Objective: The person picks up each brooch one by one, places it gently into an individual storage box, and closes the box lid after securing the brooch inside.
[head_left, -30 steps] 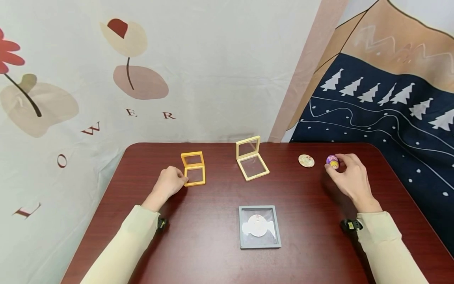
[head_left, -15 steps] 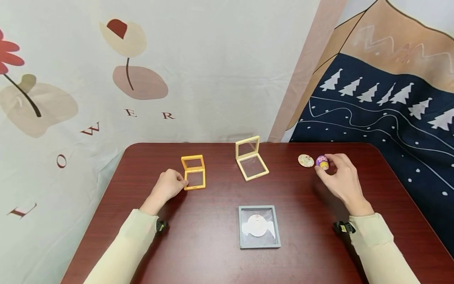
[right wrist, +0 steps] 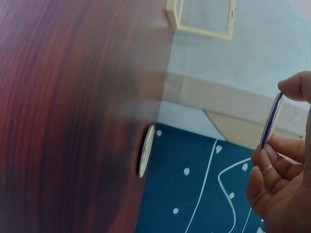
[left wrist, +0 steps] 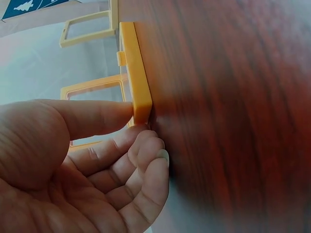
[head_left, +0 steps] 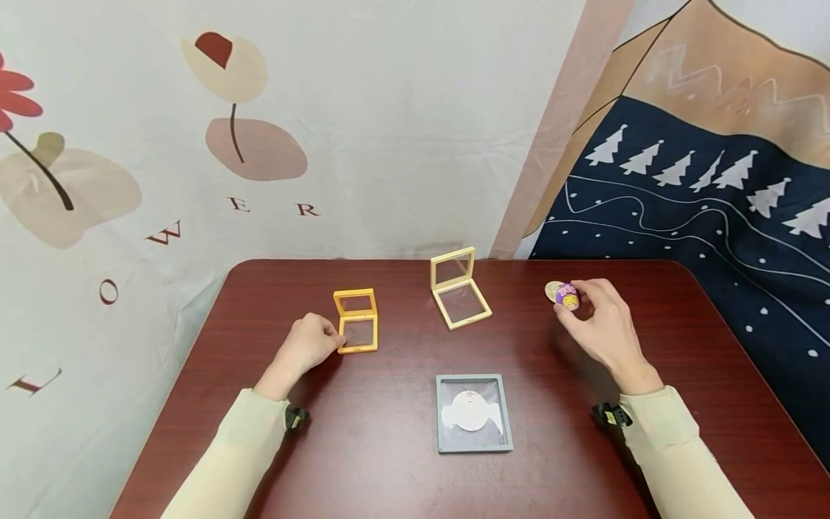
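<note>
Orange frame (head_left: 358,316) at 10 o'clock, purple badge (head_left: 567,296) at 2: I pinch their edges, left hand (head_left: 308,349) and right hand (head_left: 604,328) respectively, likely sparing faces.

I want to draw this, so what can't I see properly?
Head view: part of the cream disc, behind the purple disc.
Head view: details on the pale disc, too small.
Left wrist view: part of the orange frame, behind the left hand.
Right wrist view: part of the right hand, past the right edge.
</note>
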Demonstrator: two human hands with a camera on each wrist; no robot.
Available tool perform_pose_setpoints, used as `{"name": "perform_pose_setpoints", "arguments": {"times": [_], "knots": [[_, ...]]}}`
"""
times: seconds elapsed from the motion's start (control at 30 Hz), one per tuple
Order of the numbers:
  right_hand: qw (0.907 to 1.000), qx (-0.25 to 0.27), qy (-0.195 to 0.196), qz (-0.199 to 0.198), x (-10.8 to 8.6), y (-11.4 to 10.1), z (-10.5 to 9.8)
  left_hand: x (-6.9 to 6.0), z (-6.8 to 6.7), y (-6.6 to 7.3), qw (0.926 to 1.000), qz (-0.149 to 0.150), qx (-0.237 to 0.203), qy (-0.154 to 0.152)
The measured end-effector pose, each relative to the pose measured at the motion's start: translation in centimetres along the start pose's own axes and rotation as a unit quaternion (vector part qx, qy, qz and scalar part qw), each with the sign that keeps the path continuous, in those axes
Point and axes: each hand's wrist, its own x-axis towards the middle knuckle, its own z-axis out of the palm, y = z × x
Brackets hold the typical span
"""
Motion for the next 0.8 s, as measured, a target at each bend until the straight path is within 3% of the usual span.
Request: {"name": "perform_pose_setpoints", "arguments": {"times": [0.33, 0.8], "knots": [[0.9993, 0.015, -0.002, -0.034, 0.1, -2.1, 0.6, -0.7, 0.4, 0.1, 1.0, 0.003, 0.0, 0.008], [0.9972, 0.011, -0.039, -0.062, -0.1, -4.5, 2.0, -1.7, 1.2, 0.3, 0.9998, 0.008, 0.0, 0.02]]}}
